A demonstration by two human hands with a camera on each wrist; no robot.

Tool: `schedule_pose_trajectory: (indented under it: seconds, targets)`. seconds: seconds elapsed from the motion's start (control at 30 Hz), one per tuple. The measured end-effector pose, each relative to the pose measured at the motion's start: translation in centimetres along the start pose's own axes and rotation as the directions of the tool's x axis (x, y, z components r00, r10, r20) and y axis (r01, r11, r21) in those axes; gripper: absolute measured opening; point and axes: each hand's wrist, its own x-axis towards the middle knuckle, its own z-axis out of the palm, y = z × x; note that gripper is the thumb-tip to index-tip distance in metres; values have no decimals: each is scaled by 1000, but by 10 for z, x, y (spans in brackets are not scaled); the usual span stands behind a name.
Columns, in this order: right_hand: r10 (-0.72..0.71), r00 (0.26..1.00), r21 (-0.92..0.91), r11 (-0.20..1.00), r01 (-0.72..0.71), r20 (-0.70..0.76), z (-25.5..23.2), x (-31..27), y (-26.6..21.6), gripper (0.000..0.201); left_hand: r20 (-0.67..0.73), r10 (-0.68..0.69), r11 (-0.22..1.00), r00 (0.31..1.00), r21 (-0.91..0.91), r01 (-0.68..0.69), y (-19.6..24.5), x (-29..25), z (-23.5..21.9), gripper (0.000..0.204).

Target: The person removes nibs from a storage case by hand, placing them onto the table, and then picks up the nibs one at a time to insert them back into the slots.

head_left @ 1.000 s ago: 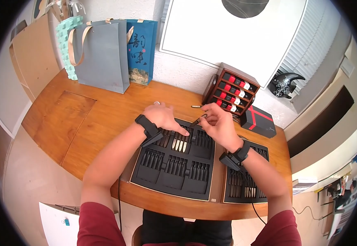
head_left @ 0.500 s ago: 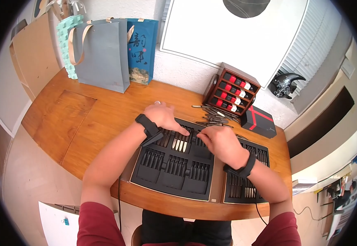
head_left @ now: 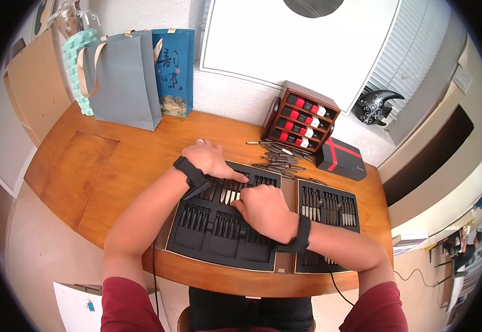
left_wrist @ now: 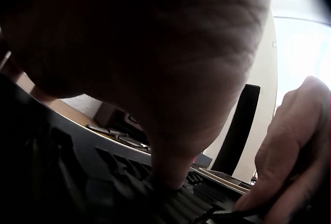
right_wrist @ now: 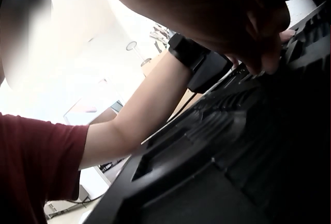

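Note:
On the black compartment tray [head_left: 188, 239], the left hand [head_left: 210, 160] rests at the back edge, thumb stretched onto the slots and fingers loosely spread. The right hand [head_left: 268, 213] is bent over the middle of the tray, beside several bright-ended slim pieces [head_left: 227, 197]. In the left wrist view the right hand [left_wrist: 292, 151] pinches a slim dark piece [left_wrist: 225, 214] low over the rows; the fingers cover most of it. From the right wrist, the right hand's fingertips [right_wrist: 270, 63] touch down among the dark slots.
Loose slim pieces [head_left: 279, 159] lie behind the tray, before a wooden rack [head_left: 302, 119] and a black box with red ribbon [head_left: 341, 159]. A second filled tray [head_left: 329, 185] is on the right, partly under the right forearm. Paper bags [head_left: 124, 83] stand at back left.
The right hand has moved from the tray's back right corner leftward and toward the body, to its middle. The left hand keeps its place on the tray. The head view has shifted slightly.

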Motion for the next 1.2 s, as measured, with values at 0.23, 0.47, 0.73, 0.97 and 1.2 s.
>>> schedule_pose_trajectory:
  seconds: [0.23,0.47,0.73,0.97,1.2]
  targets:
    - [-121,991,-4,993,121,53,1,-35,-7,36,1,-2,1000,1000,-19,2,-3,7,3,141]
    - [-192,968,145,975,169,164,-24,-17,11,32,-26,2,1000,1000,-24,-3,-3,4,3,141]
    - [-12,982,160,986,43,-188,-28,42,99,13,-3,-47,999,999,15,47,5,2,-1,130]
    - [-54,992,16,999,52,113,-22,77,109,16,86,117,988,989,87,-124,4,10,-2,132]
    - [23,977,-14,1000,-20,213,-22,92,105,17,-22,148,983,989,116,-145,2,14,9,133]
